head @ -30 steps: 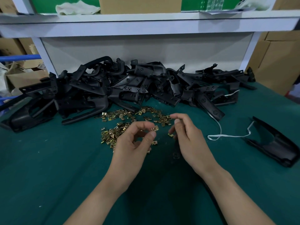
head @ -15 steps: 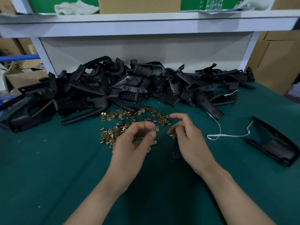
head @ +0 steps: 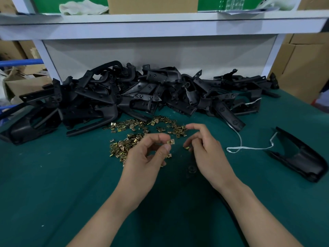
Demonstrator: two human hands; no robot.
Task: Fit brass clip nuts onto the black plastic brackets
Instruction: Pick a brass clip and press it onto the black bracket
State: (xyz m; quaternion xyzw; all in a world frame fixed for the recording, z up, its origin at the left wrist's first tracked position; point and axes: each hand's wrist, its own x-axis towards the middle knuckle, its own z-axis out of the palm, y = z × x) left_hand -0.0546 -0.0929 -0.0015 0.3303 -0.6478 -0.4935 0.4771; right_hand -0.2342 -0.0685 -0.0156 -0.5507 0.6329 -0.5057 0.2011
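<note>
Nut (head: 170,141): faced the camera; axis unclear.
Left hand (head: 142,163): pinched it.
Right hand (head: 208,154): curled, pinched second nut (head: 186,147).

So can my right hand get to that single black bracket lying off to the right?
Probably yes. The black bracket lies alone, only a white strap between it and the right hand, though that hand pinches a brass clip nut.

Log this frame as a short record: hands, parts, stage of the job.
left hand: pinches one brass clip nut
right hand: fingers curled, second nut at their tips; grip unclear
loose nuts: scattered on green mat ahead of hands
brackets: black pile at back; lone bracket far right
stage: no bracket in hand
</note>
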